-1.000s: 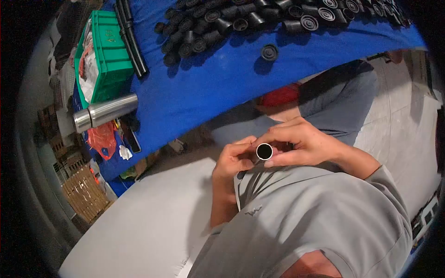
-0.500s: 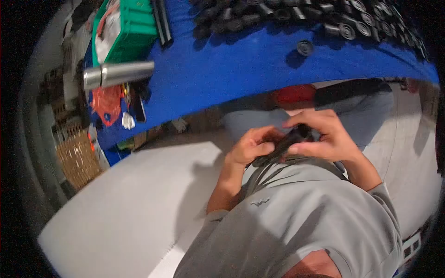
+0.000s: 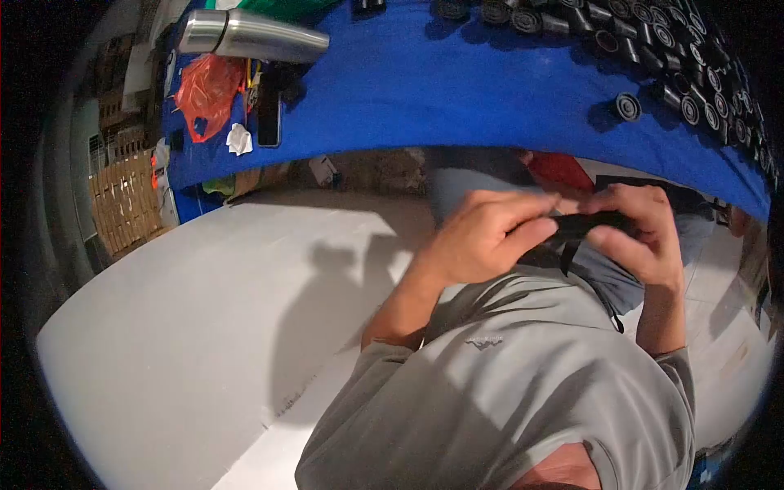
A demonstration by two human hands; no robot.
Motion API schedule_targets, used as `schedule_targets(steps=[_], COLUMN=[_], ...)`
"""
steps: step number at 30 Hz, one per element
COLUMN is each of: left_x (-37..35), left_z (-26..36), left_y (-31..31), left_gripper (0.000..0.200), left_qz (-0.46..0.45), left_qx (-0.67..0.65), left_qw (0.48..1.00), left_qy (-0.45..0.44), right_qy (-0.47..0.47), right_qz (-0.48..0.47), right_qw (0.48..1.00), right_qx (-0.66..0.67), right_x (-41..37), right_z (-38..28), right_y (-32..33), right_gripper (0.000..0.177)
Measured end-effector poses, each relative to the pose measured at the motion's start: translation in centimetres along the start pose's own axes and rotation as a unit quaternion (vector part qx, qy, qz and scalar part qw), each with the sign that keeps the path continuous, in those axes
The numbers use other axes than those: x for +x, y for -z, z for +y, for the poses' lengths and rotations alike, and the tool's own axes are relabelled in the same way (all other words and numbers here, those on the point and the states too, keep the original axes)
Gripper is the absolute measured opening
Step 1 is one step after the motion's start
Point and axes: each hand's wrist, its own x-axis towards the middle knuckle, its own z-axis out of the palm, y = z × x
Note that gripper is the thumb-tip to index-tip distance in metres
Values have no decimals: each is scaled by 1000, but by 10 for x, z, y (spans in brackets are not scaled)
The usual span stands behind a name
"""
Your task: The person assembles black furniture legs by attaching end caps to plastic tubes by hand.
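In front of my waist, my left hand [image 3: 490,235] and my right hand [image 3: 643,233] hold a dark tubular plastic part [image 3: 586,224] between them, one at each end. Fingers and thumbs of both are closed on it. Its ends are hidden by the fingers, and motion blurs the detail. Nearest on the table, a single black round fitting [image 3: 627,106] stands apart from a large group of similar black plastic fittings [image 3: 653,57].
A blue-covered table [image 3: 367,98] spans the front. On its left are a steel bottle [image 3: 273,37], a red plastic bag [image 3: 208,94], a phone [image 3: 269,110], crumpled white tissue [image 3: 239,140] and part of a green bin [image 3: 294,8]. A pale surface [image 3: 163,327] lies left of me.
My view has shifted, so the table items sit higher. Both hands have risen and moved right with the dark part, which now lies more level between them.
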Motion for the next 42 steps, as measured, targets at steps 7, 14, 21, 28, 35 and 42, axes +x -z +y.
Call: schedule_targets(steps=[7, 14, 21, 28, 35, 42], left_x=[-7, 24, 12, 6, -1, 24], left_z=[11, -43, -48, -24, -19, -28], left_y=[-22, -34, -6, -9, 5, -18], left_gripper=[29, 43, 32, 39, 37, 28], left_qz=[80, 36, 141, 123, 115, 179], left_qx=[-228, -611, -692, -841, -861, -718], left_qw=[967, 791, 706, 524, 492, 672], left_qy=[77, -14, 58, 58, 55, 36], right_qy=[-114, -198, -13, -19, -27, -54], right_qz=[293, 178, 252, 154, 184, 205], right_qw=[922, 932, 912, 832, 856, 908], right_qx=[226, 245, -322, -532, -483, -362], right_x=[-12, -5, -16, 23, 22, 18], right_z=[7, -10, -5, 33, 43, 45], right_y=[-22, -43, 3, 17, 21, 23], right_gripper=[30, 34, 50, 58, 53, 38])
